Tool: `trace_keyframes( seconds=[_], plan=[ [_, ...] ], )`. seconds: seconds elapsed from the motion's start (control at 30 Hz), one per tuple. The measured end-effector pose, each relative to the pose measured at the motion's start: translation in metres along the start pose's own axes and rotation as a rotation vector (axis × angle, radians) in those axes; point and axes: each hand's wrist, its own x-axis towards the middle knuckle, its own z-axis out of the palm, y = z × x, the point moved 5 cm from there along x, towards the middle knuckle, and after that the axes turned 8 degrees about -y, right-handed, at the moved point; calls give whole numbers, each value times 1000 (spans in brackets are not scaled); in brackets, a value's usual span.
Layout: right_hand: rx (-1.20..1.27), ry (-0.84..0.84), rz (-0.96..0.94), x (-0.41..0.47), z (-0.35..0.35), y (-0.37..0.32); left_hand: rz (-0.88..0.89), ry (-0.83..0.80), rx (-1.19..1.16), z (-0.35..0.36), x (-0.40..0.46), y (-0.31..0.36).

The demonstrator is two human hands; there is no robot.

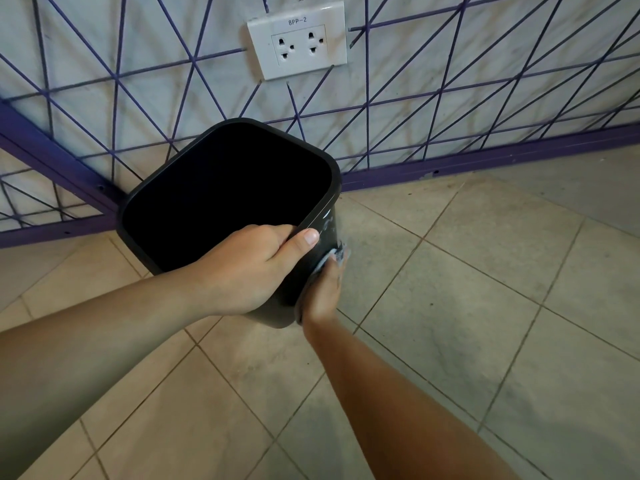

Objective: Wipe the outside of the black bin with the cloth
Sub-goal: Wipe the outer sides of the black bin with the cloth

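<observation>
The black bin [173, 188] is lifted off the floor and tilted, its open mouth facing me and nothing visible in its dark inside. My left hand [252, 268] grips its near rim, fingers curled inside and thumb laid along the outer edge. My right hand [325, 289] is flat against the bin's right outer wall, pressing a pale grey cloth [332, 256] onto it. Only a bunched edge of the cloth shows past my fingertips. Whitish smears mark the wall just above the cloth.
A white wall with a purple line pattern and purple skirting [485, 161] stands right behind the bin. A double socket plate [298, 41] sits on it above. Beige floor tiles [485, 306] spread to the right and toward me.
</observation>
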Motion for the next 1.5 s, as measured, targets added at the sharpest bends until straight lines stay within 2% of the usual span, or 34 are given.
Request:
trace_keyframes(
  seconds=[0.07,0.2,0.33,0.47,0.57,0.63,0.77,0.83,0.9,1.03,1.17,1.27,1.33,1.43,1.5],
  plan=[
    [28,21,85,8,-2,6,7,-13,2,1,0,-1],
    [61,-69,-139,-17,8,-10,-5,-43,-64,2,2,-3],
    [142,4,12,15,4,16,-3,-29,-29,2,1,-1],
    [60,-80,-155,-4,10,-6,9,-58,-68,1,1,-3],
    [88,-16,-35,21,-1,8,12,-47,-38,1,1,-2],
    [31,-31,9,15,1,-3,-8,-64,-51,2,1,-4],
    [32,-70,-195,-7,8,-14,-3,-77,-59,2,2,-5],
    [98,-22,-122,24,-1,17,-8,-62,-37,1,2,-5],
    [106,-18,-27,28,1,14,-13,-70,-53,2,2,-4],
    [61,-97,-168,0,6,-7,-1,-66,-71,2,2,-3],
    [230,-54,20,45,-4,39,-20,-65,-70,2,1,-4],
    [96,-106,-129,10,9,-2,-8,-72,-100,2,2,-4],
    [98,-117,-199,-5,10,-9,-7,-71,-93,2,2,-4],
    [286,-37,-85,16,2,4,-13,-68,-90,2,1,-5],
    [296,-58,-64,7,13,-19,12,-65,-120,2,1,-2]
  ],
)
